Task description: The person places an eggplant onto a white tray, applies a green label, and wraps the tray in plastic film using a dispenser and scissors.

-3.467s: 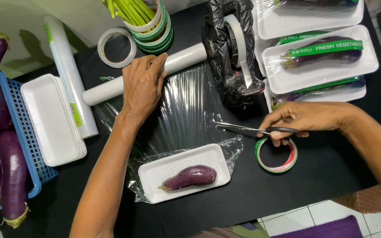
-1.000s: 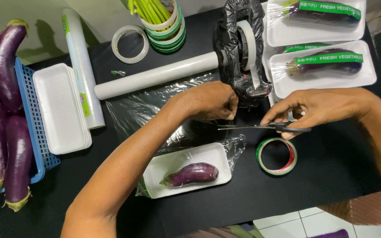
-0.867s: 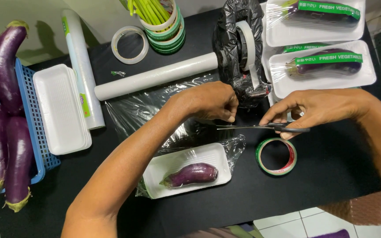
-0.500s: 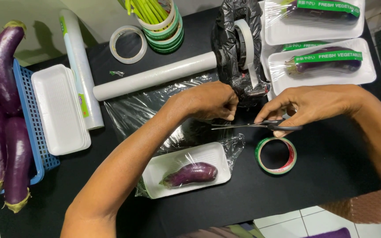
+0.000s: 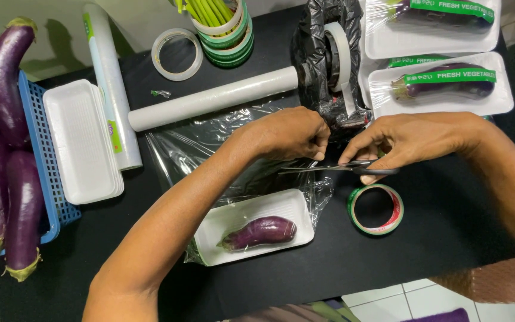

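My left hand (image 5: 290,134) pinches the edge of a clear plastic film sheet (image 5: 210,149) that runs from a white film roll (image 5: 213,98). My right hand (image 5: 406,140) grips a pair of scissors (image 5: 338,169), whose blades point left into the film just below my left hand. Under the film's near end lies a white foam tray (image 5: 251,235) with a small purple eggplant (image 5: 260,231) in it. A green and red tape ring (image 5: 375,209) lies flat just below my right hand.
A blue basket (image 5: 46,197) with several long eggplants stands at the left, beside a stack of white trays (image 5: 81,140) and another film roll (image 5: 108,83). Wrapped eggplant trays (image 5: 442,83) sit at back right. A tape dispenser in black plastic (image 5: 329,56) and tape rolls (image 5: 177,53) sit behind.
My left hand left the film roll and came to the film's right edge. My right hand slid the scissors left, and the blades now reach into the film.
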